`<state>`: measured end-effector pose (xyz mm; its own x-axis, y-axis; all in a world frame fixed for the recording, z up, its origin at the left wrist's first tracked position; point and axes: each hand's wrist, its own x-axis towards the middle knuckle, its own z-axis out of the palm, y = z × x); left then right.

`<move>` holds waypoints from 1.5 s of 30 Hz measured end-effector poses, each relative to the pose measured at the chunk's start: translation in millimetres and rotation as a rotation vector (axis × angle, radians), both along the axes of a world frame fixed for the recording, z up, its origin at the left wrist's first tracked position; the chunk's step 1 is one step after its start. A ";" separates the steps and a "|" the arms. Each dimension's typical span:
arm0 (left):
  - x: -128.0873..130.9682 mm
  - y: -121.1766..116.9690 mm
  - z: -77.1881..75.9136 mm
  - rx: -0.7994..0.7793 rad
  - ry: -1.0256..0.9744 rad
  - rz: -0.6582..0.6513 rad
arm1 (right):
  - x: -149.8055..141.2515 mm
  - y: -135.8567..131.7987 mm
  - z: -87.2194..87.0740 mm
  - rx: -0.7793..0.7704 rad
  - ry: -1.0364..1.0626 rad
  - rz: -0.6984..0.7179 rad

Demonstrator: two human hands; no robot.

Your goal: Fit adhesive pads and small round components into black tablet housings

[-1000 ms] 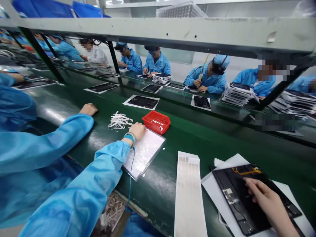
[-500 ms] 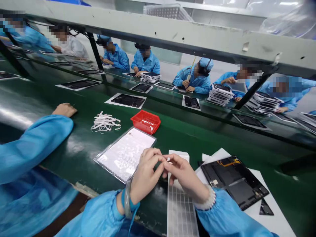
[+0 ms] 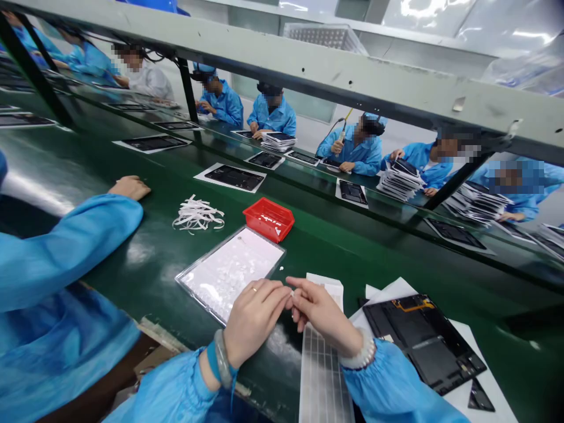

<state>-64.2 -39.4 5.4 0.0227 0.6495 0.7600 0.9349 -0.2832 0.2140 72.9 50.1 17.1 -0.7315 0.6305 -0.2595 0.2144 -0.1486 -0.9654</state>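
Note:
My left hand (image 3: 258, 314) and my right hand (image 3: 324, 314) meet at the fingertips above the bench. A tiny white piece (image 3: 292, 293) shows between their pinched fingers; its exact kind is too small to make out. Both hands are closed at thumb and forefinger. Under my right wrist lies a long white sheet with a grid (image 3: 321, 376). Beside my left hand is a clear-edged white board (image 3: 238, 258) with many small white bits scattered over it. One white speck (image 3: 281, 268) rests on the green bench just past my fingers.
A red bin (image 3: 268, 220) with white bits and a heap of white strips (image 3: 198, 214) stand farther back. Right of my hands, a black device housing (image 3: 425, 341) lies on white paper. A neighbour's blue sleeve (image 3: 66, 235) is at left. Co-workers sit across the bench.
My fingertips have drawn closer together, so less of the tiny white piece shows. The view has shifted slightly, and a co-worker opposite has raised a hand-held tool off the work.

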 end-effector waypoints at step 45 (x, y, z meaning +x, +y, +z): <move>100.5 42.2 16.9 -0.524 -0.248 -0.497 | 145.7 -4.3 16.9 0.042 0.088 -0.286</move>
<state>36.2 2.8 22.3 0.2755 0.8845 0.3764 0.6311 -0.4618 0.6233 218.6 45.7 33.9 -0.5415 0.8229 -0.1720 0.0846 -0.1503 -0.9850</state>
